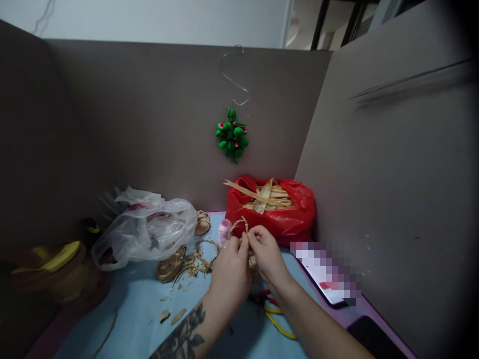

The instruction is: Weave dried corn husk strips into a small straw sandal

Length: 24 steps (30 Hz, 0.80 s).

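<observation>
Both of my hands meet over the blue mat, with a thin braided straw cord (236, 223) curving up from between them. My left hand (231, 264) pinches the cord between thumb and fingers. Close against it, my right hand (266, 252) is also closed in a pinch on the cord. Behind the fingers stands a pink spool of thread (224, 231). Left of my hands lie straw scraps (198, 264) and a coiled woven straw piece (171, 264). Part of the work is hidden by my hands.
A red plastic bag (277, 224) holding dry straw strips (267, 195) stands at the back. A clear plastic bag (157, 229) is at left. Yellow-handled pliers (279, 321) lie under my right forearm, a phone (325, 279) at right. A green ornament (232, 134) hangs on the grey partition.
</observation>
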Motion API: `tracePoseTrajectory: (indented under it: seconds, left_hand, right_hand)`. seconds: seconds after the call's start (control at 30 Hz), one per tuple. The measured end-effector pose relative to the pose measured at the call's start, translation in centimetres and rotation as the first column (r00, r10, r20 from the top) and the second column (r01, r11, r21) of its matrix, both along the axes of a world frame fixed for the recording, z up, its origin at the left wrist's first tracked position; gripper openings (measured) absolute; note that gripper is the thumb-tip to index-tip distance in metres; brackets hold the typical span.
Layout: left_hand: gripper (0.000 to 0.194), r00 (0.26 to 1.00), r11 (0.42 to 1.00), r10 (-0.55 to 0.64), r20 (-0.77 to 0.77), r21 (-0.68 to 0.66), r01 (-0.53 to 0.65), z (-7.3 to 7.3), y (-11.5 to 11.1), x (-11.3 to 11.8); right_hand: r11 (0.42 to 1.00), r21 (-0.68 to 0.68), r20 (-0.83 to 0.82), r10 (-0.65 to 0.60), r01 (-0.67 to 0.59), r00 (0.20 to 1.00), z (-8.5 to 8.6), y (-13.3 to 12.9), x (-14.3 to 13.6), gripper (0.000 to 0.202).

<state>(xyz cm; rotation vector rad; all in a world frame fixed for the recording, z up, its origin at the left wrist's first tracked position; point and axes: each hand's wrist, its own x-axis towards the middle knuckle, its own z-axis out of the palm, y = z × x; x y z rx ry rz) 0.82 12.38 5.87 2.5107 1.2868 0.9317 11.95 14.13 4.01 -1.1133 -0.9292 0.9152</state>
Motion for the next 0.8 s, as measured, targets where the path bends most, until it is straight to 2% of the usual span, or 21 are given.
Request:
tracePoseTrajectory:
  seconds: [0.1,0.17,0.23,0.37,0.5,0.6,0.67,0.8]
  left_hand:
    - [0.04,0.983,0.994,-0.064,0.171,-0.078,0.078,0.3,0.6,-0.5]
    - [0.031,0.937,0.989,-0.025,0.348,-0.128,0.074,0.7,1.3,-1.0]
    - [0.026,0.894,0.969,0.002,0.448,-0.22,0.108,1.0,2.0,-1.4]
    - [0.021,0.896,0.896,-0.011,0.443,-0.394,0.206,1.3,2.6,-1.9]
    - [0.017,0.932,0.887,0.001,0.362,-0.431,0.166,1.5,2.8,-2.5]
    - [0.016,0.922,0.859,-0.037,0.385,-0.459,0.227,1.3,2.9,-2.9]
    - [0.017,0.889,0.811,-0.061,0.454,-0.497,0.309,1.1,3.0,-2.9]
    - [0.021,0.797,0.661,-0.045,0.603,-0.58,0.476,0.7,3.0,-2.6]
  right_hand:
    - [0.998,0.02,0.058,0.05,-0.051,0.997,0.2,-0.1,0.1,0.016]
    - [0.988,0.015,0.041,0.151,-0.152,0.988,0.6,-0.4,0.1,0.014]
    - [0.971,0.015,0.038,0.239,-0.24,0.97,1.0,-0.6,0.1,0.014]
    - [0.956,0.007,0.171,0.288,-0.293,0.942,1.5,-0.9,0.2,0.012]
    - [0.97,0.008,0.369,0.221,-0.241,0.903,1.5,-1.1,0.3,0.007]
    - [0.983,0.013,0.489,0.155,-0.185,0.858,1.5,-1.2,0.3,0.008]
    - [0.983,0.015,0.507,0.149,-0.181,0.849,1.5,-1.1,0.2,0.009]
    - [0.977,0.01,0.443,0.186,-0.212,0.877,1.4,-1.0,0.2,0.009]
